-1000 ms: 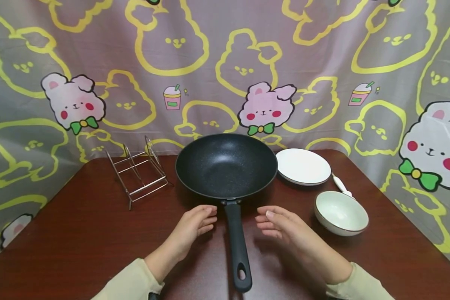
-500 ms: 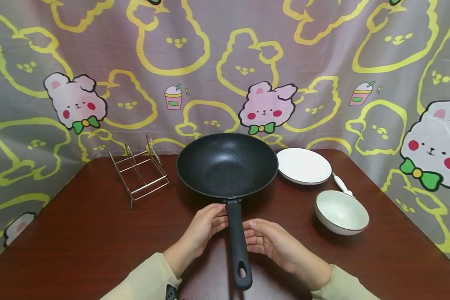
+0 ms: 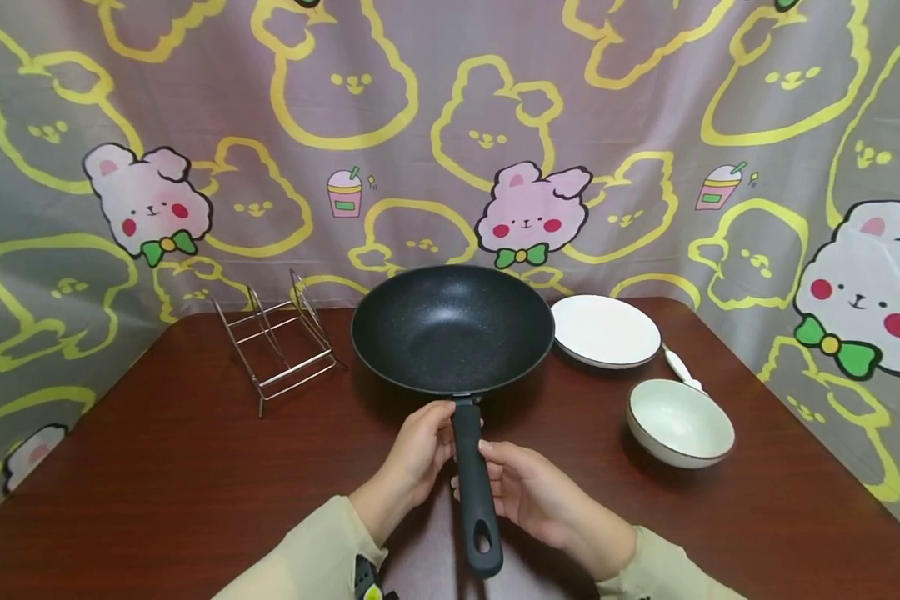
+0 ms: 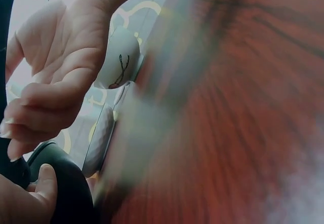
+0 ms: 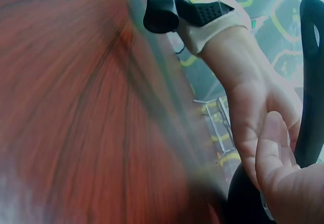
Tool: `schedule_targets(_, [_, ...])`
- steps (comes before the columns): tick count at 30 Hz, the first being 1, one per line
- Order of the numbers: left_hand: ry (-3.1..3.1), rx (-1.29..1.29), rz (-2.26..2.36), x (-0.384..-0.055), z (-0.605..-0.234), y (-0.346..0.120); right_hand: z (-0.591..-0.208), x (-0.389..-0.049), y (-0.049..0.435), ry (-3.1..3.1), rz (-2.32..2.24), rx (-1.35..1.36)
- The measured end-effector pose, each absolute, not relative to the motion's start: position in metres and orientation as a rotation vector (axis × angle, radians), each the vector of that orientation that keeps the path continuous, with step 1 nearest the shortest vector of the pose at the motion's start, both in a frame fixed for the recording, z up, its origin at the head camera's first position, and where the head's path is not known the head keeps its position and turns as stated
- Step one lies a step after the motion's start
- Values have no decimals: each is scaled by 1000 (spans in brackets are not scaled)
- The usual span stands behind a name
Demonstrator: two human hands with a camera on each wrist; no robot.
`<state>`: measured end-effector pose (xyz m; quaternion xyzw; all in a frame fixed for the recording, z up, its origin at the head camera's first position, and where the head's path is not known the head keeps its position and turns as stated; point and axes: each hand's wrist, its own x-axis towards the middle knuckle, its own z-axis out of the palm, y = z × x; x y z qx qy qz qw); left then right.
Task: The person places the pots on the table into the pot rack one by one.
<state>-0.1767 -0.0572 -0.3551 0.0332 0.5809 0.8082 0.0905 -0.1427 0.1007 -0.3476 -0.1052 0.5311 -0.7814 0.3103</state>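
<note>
Fingers, left hand [image 3: 414,454]: bent part-way round the handle [image 3: 475,500] at its far end, close to the pan [image 3: 453,329]; thumb along the left side, a fingertip showing on the right.
Fingers, right hand [image 3: 540,493]: bent round the same handle, nearer the person; thumb on the right side, fingertips showing on the left. Both grasping; how firmly, I cannot tell.
Pan, one: black, deep, far middle of the table [image 3: 195,467], handle pointing near.
Rack [image 3: 297,368], one: wire, left of the pan, apart from it.
Plate [image 3: 606,330], one: white, dark-rimmed, just right of the pan.
Bowl [image 3: 681,423], one: pale green, right, nearer than the plate.
Utensil [image 3: 678,367], one: white-handled, far side of the bowl, partly hidden.
Curtain [image 3: 420,100], one: printed with bunnies, far side.
</note>
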Motion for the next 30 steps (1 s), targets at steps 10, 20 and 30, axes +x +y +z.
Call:
schedule_targets(10, [1628, 82, 2393, -180, -353, -52, -346, -143, 91, 1215, -2106, -259])
schedule_targets(20, [1649, -19, 2428, -182, -352, -51, -343, -143, 89, 1169, -2120, -242])
schedule_targets(30, [1674, 40, 2469, -183, -357, -46, -341, -141, 88, 1217, -2156, -209])
